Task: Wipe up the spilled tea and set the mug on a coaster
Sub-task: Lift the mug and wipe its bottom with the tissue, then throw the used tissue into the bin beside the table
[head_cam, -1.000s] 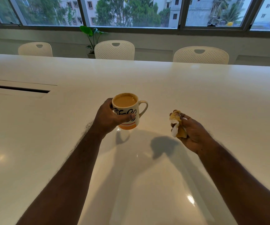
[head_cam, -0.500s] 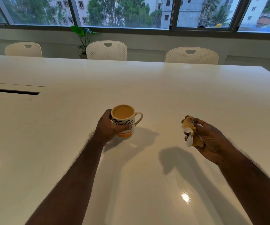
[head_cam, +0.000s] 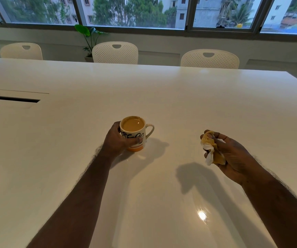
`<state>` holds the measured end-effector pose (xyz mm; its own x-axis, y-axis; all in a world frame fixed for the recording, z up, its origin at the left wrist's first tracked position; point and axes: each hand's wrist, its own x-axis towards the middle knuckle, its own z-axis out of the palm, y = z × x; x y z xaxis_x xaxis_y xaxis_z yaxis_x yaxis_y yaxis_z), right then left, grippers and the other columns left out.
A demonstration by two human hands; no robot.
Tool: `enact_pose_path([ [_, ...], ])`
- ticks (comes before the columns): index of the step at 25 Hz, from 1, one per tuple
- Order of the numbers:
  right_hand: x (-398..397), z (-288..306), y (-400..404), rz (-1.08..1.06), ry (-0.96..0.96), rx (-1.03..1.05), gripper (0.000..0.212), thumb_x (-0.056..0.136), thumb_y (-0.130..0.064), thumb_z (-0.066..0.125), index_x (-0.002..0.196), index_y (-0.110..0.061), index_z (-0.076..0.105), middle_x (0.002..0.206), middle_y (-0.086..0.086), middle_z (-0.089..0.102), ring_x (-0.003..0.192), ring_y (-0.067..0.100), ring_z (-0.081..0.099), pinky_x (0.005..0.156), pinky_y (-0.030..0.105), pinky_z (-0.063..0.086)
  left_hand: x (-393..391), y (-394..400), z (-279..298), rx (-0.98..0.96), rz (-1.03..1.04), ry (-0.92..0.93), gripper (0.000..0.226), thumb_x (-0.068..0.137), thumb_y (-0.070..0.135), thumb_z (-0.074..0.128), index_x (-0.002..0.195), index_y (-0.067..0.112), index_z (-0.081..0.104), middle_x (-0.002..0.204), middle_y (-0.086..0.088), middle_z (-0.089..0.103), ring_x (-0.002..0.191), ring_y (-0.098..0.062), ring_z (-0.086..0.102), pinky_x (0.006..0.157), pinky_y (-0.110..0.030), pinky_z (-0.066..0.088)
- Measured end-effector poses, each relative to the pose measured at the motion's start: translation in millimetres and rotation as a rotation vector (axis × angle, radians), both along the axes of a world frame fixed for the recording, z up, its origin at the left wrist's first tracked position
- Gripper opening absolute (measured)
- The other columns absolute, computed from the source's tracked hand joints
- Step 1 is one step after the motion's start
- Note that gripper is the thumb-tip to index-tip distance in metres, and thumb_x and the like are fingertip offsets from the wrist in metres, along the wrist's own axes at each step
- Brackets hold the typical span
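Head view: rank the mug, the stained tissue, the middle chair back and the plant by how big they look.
1. middle chair back
2. mug and plant, too alike to rank
3. stained tissue
The chair and plant stand farther off, so true sizes differ.

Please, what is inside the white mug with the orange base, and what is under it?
Inside the white ceramic mug with the orange base is milky light-brown tea, nearly up to the rim. The left hand grips it. Under it is only the glossy white table; no coaster is visible there, though the base covers the contact spot.
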<state>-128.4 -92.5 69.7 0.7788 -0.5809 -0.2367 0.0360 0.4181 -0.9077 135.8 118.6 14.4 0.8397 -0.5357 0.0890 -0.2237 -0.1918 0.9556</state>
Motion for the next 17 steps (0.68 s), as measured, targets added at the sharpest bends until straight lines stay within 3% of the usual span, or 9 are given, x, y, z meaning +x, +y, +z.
enact_pose_path([
  [3, -1.5, -1.6, 4.9, 0.024, 0.043, -0.079, 0.028, 0.074, -0.024, 0.065, 0.1, -0.016, 0.069, 0.095, 0.004, 0.074, 0.078, 0.013, 0.069, 0.058, 0.024, 0.055, -0.2, 0.1, 1.4, 0.018, -0.035, 0.046, 0.091, 0.049, 0.032, 0.095, 0.127, 0.022, 0.049, 0.116, 0.01, 0.062, 0.106, -0.011, 0.061, 0.067, -0.016, 0.053],
  [5, -3.2, -4.3, 8.7, 0.047, 0.116, -0.151, 0.028, 0.075, -0.026, 0.066, 0.1, -0.015, 0.07, 0.099, 0.008, 0.073, 0.089, 0.018, 0.068, 0.065, 0.027, 0.055, -1.3, 2.4, 4.2, 0.022, -0.085, 0.09, 0.107, 0.049, 0.035, 0.094, 0.14, 0.021, 0.04, 0.131, 0.004, 0.057, 0.119, -0.017, 0.056, 0.082, -0.025, 0.055],
  [7, -6.0, -8.5, 11.9, 0.062, 0.185, -0.183, 0.022, 0.082, -0.022, 0.065, 0.101, -0.014, 0.07, 0.102, 0.01, 0.073, 0.093, 0.022, 0.067, 0.075, 0.032, 0.055, -6.0, 5.7, 11.5, 0.076, -0.044, 0.09, 0.122, 0.054, 0.044, 0.09, 0.151, 0.022, 0.021, 0.15, -0.002, 0.041, 0.134, -0.023, 0.043, 0.101, -0.037, 0.045],
  [10, -12.7, -10.5, 17.8, 0.1, 0.237, -0.203, 0.018, 0.092, -0.012, 0.055, 0.102, -0.014, 0.07, 0.1, 0.012, 0.073, 0.088, 0.021, 0.069, 0.074, 0.032, 0.055, -23.2, 8.2, 28.4, 0.095, 0.155, -0.116, 0.11, 0.065, 0.066, 0.073, 0.153, 0.025, 0.019, 0.157, -0.003, 0.03, 0.143, -0.024, 0.029, 0.11, -0.042, 0.03],
  [12, -17.1, -9.7, 22.9, 0.096, 0.262, -0.254, 0.02, 0.09, -0.01, 0.058, 0.105, -0.016, 0.07, 0.098, 0.008, 0.074, 0.084, 0.018, 0.071, 0.068, 0.029, 0.056, -38.0, 6.0, 41.1, 0.107, 0.235, -0.339, 0.09, 0.077, 0.065, 0.057, 0.151, 0.025, 0.025, 0.158, -0.002, 0.029, 0.146, -0.023, 0.022, 0.117, -0.051, 0.019],
  [15, -25.8, -10.0, 31.2, 0.002, 0.315, -0.394, 0.028, 0.085, -0.015, 0.068, 0.11, -0.026, 0.069, 0.104, 0.001, 0.072, 0.092, 0.017, 0.07, 0.074, 0.033, 0.059, -65.9, -6.5, 51.7, 0.175, 0.18, -0.606, 0.074, 0.085, 0.057, 0.046, 0.149, 0.023, 0.031, 0.159, 0.001, 0.026, 0.148, -0.018, 0.013, 0.119, -0.047, 0.002],
  [17, -31.8, -10.2, 38.5, -0.06, 0.334, -0.481, 0.029, 0.083, -0.016, 0.071, 0.108, -0.031, 0.068, 0.104, -0.003, 0.07, 0.092, 0.016, 0.069, 0.073, 0.031, 0.059, -86.5, -18.0, 53.7, 0.22, 0.086, -0.687, 0.071, 0.086, 0.056, 0.043, 0.149, 0.024, 0.032, 0.16, 0.002, 0.024, 0.149, -0.017, 0.01, 0.12, -0.047, 0.001],
])
